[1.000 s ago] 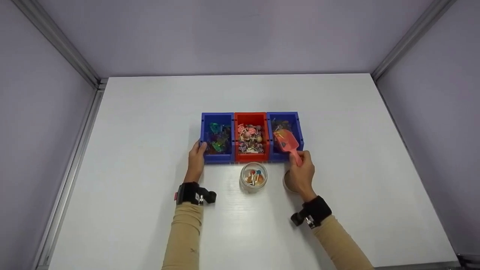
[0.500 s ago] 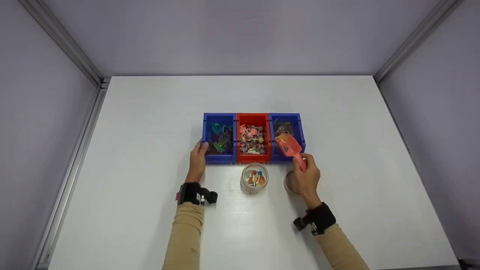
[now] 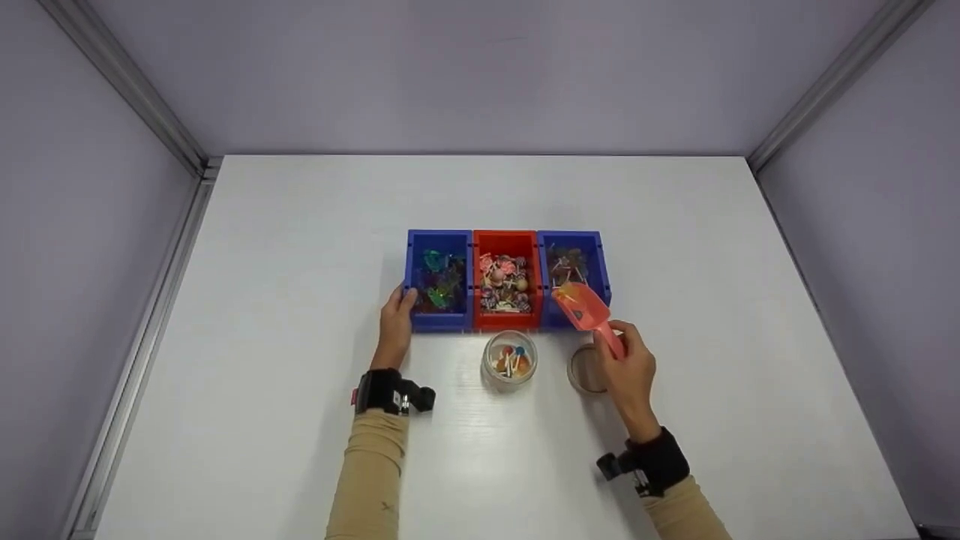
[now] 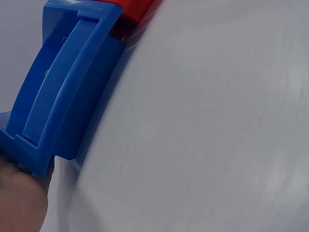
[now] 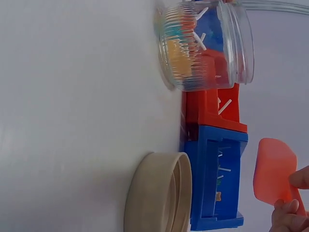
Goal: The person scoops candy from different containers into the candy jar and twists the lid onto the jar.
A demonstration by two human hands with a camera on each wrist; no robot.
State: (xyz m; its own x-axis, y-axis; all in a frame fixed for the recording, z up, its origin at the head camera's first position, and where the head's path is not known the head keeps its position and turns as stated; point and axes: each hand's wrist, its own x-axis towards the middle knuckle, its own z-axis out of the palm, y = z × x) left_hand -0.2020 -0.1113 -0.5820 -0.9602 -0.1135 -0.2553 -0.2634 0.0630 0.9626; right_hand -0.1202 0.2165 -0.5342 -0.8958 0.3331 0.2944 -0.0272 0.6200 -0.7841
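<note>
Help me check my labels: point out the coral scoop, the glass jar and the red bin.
Coral scoop [image 3: 592, 309], head view, on its bowl.
Glass jar [image 5: 241, 46], right wrist view, on its neck.
Red bin [image 3: 506, 322], head view, on its front wall.

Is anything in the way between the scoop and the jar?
Nothing visible: the scoop, in the right hand, is held up, the jar is open on top, and the lid lies right of the jar, off that path.

A round beige lid [image 5: 149, 193] and clear glass jar [image 3: 508, 382] obstruct the right hand's [image 3: 628, 371] left; rightward, white tabletop [image 3: 750, 337] allows passage.
</note>
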